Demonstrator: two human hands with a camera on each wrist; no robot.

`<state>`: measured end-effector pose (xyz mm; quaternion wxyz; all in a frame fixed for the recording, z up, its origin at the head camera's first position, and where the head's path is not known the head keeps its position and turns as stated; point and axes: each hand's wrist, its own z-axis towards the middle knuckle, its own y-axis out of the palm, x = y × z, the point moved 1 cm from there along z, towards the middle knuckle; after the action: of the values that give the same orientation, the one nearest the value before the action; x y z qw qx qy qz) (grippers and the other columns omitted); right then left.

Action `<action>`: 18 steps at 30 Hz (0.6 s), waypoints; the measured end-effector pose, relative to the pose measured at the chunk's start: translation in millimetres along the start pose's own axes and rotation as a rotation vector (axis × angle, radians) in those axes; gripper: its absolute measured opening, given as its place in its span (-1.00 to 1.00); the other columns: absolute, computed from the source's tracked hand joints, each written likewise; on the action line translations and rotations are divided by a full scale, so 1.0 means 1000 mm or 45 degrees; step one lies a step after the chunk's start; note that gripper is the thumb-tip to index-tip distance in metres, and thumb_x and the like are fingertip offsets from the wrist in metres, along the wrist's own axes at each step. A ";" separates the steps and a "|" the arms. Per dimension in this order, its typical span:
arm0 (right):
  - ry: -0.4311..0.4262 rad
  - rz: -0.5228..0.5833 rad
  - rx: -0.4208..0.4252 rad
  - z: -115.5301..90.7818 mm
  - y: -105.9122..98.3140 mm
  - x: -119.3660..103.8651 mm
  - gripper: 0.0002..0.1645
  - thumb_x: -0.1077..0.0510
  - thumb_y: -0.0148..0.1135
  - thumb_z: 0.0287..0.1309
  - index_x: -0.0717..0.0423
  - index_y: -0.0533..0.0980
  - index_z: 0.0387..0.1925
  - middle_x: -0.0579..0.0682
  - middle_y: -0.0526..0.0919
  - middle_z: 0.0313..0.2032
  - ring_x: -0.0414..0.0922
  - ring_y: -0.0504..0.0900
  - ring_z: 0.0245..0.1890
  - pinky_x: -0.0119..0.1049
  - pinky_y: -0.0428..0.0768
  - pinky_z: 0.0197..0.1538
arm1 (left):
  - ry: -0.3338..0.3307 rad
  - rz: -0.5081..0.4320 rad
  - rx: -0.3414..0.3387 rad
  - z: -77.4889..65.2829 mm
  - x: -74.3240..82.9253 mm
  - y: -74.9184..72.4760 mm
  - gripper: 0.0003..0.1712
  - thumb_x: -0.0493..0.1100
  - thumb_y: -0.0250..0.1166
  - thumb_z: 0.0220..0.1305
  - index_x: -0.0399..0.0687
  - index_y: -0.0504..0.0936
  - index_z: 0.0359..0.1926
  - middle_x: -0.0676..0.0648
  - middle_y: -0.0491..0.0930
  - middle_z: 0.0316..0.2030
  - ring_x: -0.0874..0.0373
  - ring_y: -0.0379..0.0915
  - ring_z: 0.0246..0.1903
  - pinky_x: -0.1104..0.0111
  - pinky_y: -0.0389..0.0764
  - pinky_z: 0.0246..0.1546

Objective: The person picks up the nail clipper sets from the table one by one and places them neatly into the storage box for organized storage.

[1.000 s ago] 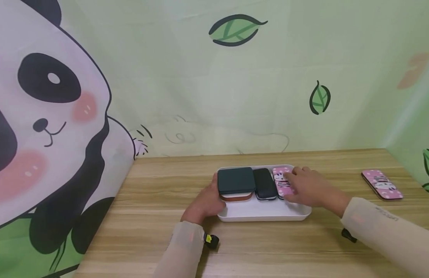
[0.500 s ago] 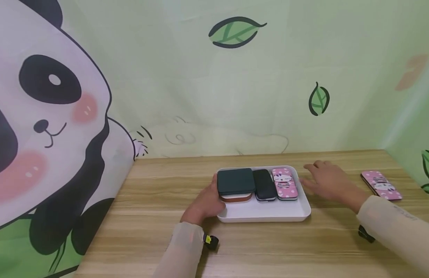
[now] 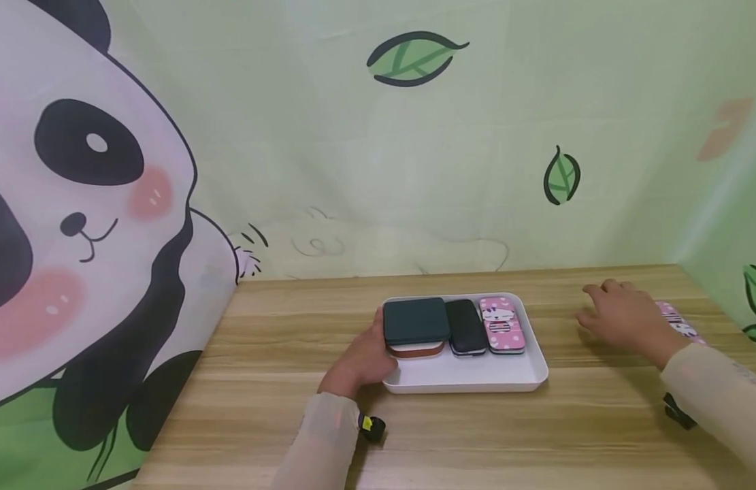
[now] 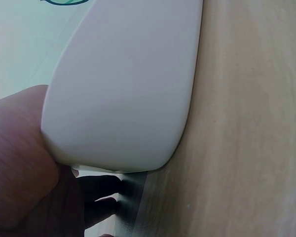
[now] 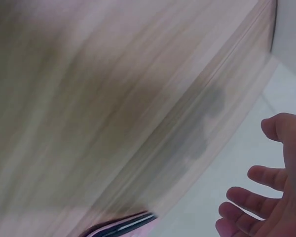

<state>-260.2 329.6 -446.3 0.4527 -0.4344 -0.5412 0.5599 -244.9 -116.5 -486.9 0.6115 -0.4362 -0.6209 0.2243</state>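
Note:
A white tray [image 3: 463, 378] on the table holds a dark green square case [image 3: 416, 320] over a brown-edged one [image 3: 417, 350], a narrow black case [image 3: 466, 327] and a pink case [image 3: 502, 325] with a cartoon cat. My left hand [image 3: 367, 352] grips the tray's left end, thumb at the rim; the left wrist view shows the tray wall [image 4: 123, 89] against it. Above the table to the tray's right is my right hand [image 3: 629, 320], empty with fingers spread. It partly covers a second pink cat case [image 3: 678, 321], whose dark edge [image 5: 121, 226] shows in the right wrist view.
The wood-grain table [image 3: 488, 442] ends at the back against a pale green cloth backdrop [image 3: 304, 150] printed with a panda and leaves. Another stretch of cloth [image 3: 739, 224] borders the table's right side.
My right hand has let go of the pink case in the tray and moved right, toward the other pink case. My left hand and the tray have stayed put.

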 end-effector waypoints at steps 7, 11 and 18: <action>0.033 0.033 -0.032 -0.010 0.002 0.034 -0.16 -0.16 0.11 0.33 0.50 0.30 0.28 0.62 0.39 0.13 0.58 0.38 0.06 0.43 0.41 0.01 | 0.005 -0.009 0.008 -0.002 0.001 -0.001 0.23 -0.25 0.27 0.04 -0.08 -0.30 0.60 -0.18 0.22 0.48 -0.03 0.39 0.08 0.15 0.40 0.19; 0.066 0.050 -0.055 -0.015 0.002 0.053 -0.13 -0.16 0.14 0.32 0.51 0.26 0.30 0.66 0.36 0.12 0.60 0.37 0.03 0.41 0.43 -0.04 | 0.004 -0.017 0.009 -0.001 0.000 -0.001 0.24 -0.26 0.27 0.03 -0.07 -0.30 0.60 -0.17 0.20 0.49 -0.04 0.39 0.08 0.13 0.40 0.19; 0.074 -0.008 -0.090 -0.022 0.003 0.075 -0.25 -0.07 0.01 0.38 0.59 0.32 0.19 0.67 0.42 0.00 0.58 0.39 0.00 0.40 0.40 0.02 | -0.002 -0.012 0.007 0.000 0.000 0.000 0.23 -0.25 0.26 0.05 -0.06 -0.31 0.61 -0.18 0.20 0.49 -0.05 0.38 0.10 0.12 0.39 0.21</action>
<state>-254.6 407.5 -449.8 0.4543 -0.4646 -0.5486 0.5262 -245.2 -116.9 -487.2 0.6131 -0.4315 -0.6229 0.2235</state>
